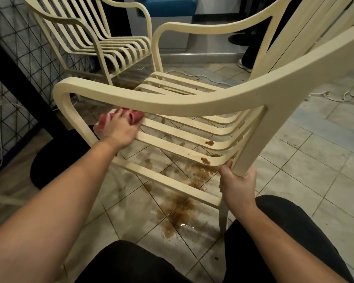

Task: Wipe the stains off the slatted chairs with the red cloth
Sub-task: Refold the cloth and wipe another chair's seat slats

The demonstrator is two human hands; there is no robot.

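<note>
While my left hand (119,130) grips cloth (136,117) and my right hand (238,184) the chair (172,101), it could skid in the puddle (182,207).

The chair (172,103) in front of you has a smooth, matt cream coat, painted metal or moulded plastic, hard to tell from here. The far chair (119,48) looks the same. The stains (209,142) on the near one are brown, glossy and wet-looking. Your cloth (136,116) is soft red fabric, bunched and matt. The floor (325,180) is pale tile with a dull sheen, and its puddle (178,205) glints. The grid (18,48) on your left is thin black wire. Your trousers (131,262) are matt dark cloth.
</note>
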